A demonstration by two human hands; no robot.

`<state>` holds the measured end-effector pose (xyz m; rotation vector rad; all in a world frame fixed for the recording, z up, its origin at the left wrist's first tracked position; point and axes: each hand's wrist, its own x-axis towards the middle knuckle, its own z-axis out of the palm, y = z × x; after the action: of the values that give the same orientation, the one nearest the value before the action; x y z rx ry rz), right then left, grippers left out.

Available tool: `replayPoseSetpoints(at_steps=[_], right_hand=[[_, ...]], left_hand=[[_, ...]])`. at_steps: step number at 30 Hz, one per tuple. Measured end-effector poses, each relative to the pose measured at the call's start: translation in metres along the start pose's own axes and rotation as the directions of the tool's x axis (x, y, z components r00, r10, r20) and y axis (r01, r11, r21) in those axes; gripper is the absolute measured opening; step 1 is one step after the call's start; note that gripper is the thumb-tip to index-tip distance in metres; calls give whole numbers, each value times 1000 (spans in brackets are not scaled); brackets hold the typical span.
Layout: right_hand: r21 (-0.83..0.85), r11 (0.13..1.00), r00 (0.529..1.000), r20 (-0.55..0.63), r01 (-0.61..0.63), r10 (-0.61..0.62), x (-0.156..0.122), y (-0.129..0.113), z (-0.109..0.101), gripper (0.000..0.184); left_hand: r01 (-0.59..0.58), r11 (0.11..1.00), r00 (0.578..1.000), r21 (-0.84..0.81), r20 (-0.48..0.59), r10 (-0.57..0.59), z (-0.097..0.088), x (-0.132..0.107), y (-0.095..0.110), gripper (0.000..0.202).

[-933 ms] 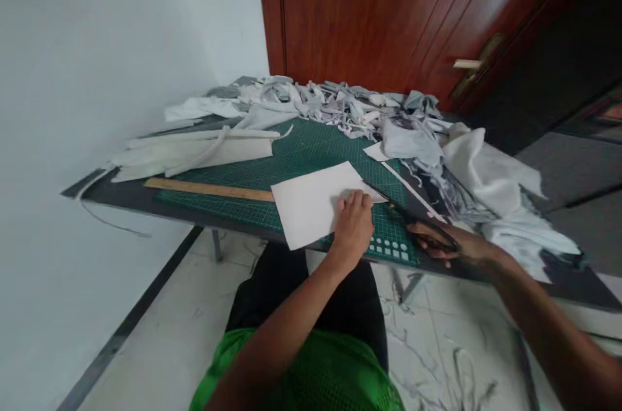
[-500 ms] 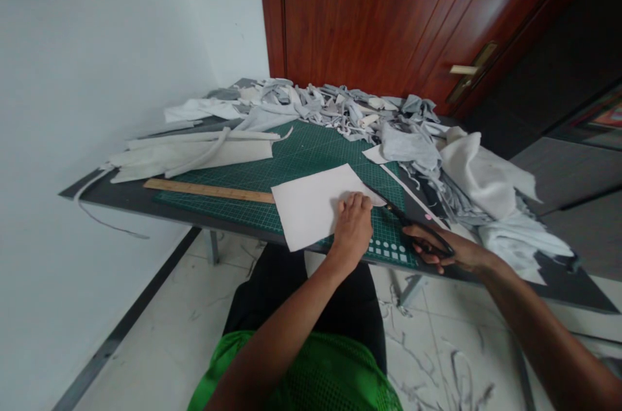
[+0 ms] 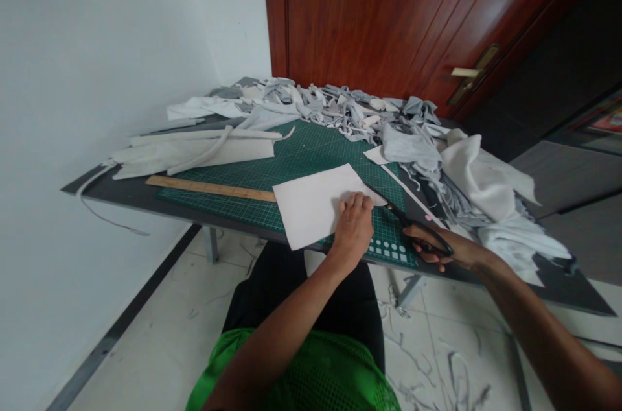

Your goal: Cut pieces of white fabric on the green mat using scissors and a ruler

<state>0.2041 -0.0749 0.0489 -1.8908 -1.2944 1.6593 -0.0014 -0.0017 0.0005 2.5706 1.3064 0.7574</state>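
A white rectangular piece of fabric (image 3: 311, 203) lies on the green cutting mat (image 3: 301, 158). My left hand (image 3: 354, 224) presses flat on its right part, fingers together and stretched out. My right hand (image 3: 437, 246) grips the black handles of a pair of scissors (image 3: 408, 222). The blades point up and left and meet the white piece's right edge just beyond my left fingertips.
A wooden ruler (image 3: 208, 188) lies along the mat's near left edge. Long white strips (image 3: 194, 152) sit at the left; a heap of grey and white scraps (image 3: 369, 116) covers the back and right of the dark table (image 3: 573, 291). A wooden door (image 3: 389, 15) stands behind.
My right hand with the scissors has shifted slightly left toward the white piece. My left hand stays pressed on it. The view has drifted a little.
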Motion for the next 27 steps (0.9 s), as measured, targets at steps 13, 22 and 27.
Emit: replayPoseSetpoints(at_steps=[13, 22, 27], right_hand=[[-46, 999, 1000, -9, 7, -8, 0, 0, -7, 66], [-25, 999, 1000, 1, 20, -20, 1, 4, -11, 63], [-32, 999, 1000, 5, 16, -15, 3, 9, -18, 61]], left_hand=[[8, 1000, 1000, -19, -5, -8, 0, 1, 1, 31], [7, 1000, 1000, -15, 0, -7, -1, 0, 1, 31], [6, 1000, 1000, -22, -5, -6, -1, 0, 1, 30]])
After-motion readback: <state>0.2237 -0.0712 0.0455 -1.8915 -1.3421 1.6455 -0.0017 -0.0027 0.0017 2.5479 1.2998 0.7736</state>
